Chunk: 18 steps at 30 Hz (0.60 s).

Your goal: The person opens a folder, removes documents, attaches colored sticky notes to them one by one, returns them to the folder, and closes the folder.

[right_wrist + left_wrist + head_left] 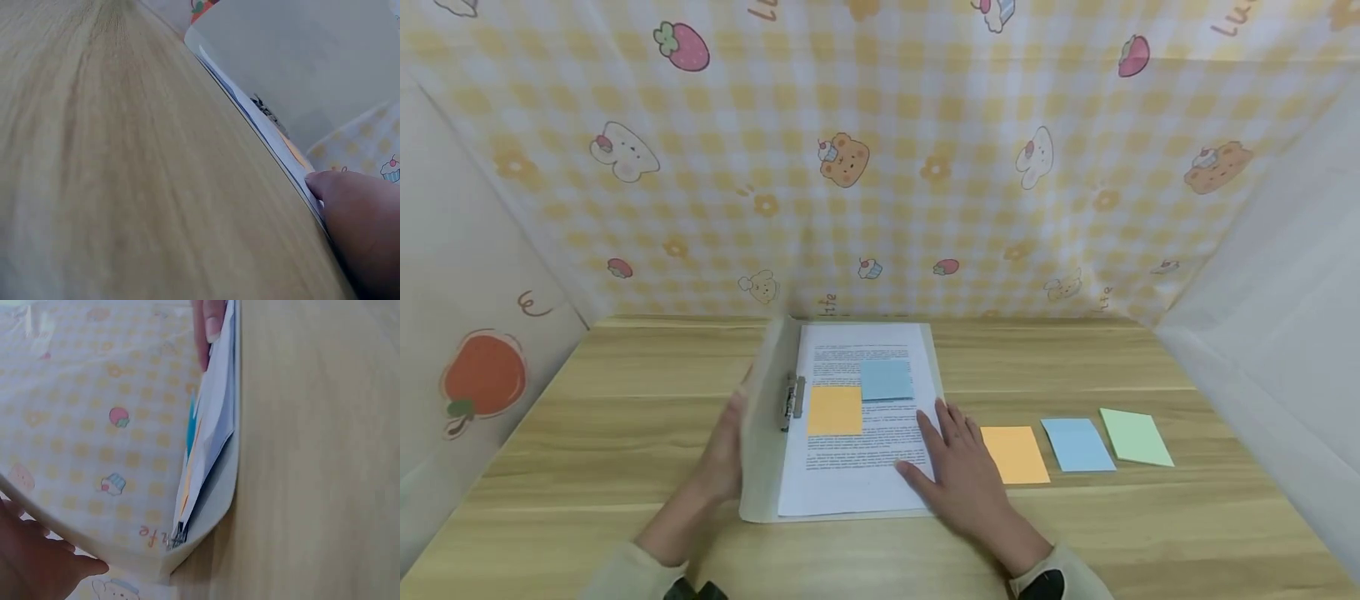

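A white file folder [760, 500] lies open on the table, its left cover [763, 433] standing steeply and blurred at the top. My left hand [722, 450] is at the outer side of that cover, its fingers partly hidden behind it; in the left wrist view the hand [40, 556] lies along the cover's outside. Printed sheets [850, 492] sit in the folder beside a metal clip [792, 400]. An orange sticky note [835, 411] and a blue sticky note [886, 380] lie on the top sheet. My right hand [962, 471] rests on the sheets' right edge, fingers spread.
Right of the folder, a row of sticky notes lies on the wooden table [1225, 517]: orange [1018, 455], blue [1078, 445] and green [1137, 437]. The orange one is close to my right hand. A checked cloth [925, 225] hangs behind, with pale walls at both sides.
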Each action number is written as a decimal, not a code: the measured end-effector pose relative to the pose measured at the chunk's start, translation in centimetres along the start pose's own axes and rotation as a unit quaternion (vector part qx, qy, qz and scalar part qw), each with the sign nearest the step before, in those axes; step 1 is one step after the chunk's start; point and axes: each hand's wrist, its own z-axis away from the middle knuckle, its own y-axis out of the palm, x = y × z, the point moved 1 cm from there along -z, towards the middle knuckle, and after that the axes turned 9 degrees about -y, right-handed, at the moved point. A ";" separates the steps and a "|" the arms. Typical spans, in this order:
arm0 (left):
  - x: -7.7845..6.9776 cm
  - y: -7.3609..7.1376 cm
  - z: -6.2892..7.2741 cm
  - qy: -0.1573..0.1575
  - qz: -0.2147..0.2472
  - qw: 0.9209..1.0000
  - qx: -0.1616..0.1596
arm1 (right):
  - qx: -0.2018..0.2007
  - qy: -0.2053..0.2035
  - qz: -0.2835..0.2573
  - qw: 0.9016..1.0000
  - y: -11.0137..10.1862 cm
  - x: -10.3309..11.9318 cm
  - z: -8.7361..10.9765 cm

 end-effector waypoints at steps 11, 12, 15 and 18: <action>-10.1 7.7 -0.8 -0.016 -0.261 0.965 0.006 | -0.009 -0.013 0.001 1.000 0.0 -0.2 0.1; -9.8 7.8 -0.9 -0.021 -0.266 0.964 0.016 | -0.014 -0.014 0.001 1.000 0.0 -0.2 0.1; -9.4 8.2 -1.2 -0.041 -0.266 0.962 0.044 | -0.062 -0.038 -0.001 0.997 0.1 -0.4 0.3; -9.2 8.6 -1.3 -0.065 -0.273 0.958 0.063 | -0.138 -0.076 -0.007 0.988 0.6 -1.0 0.7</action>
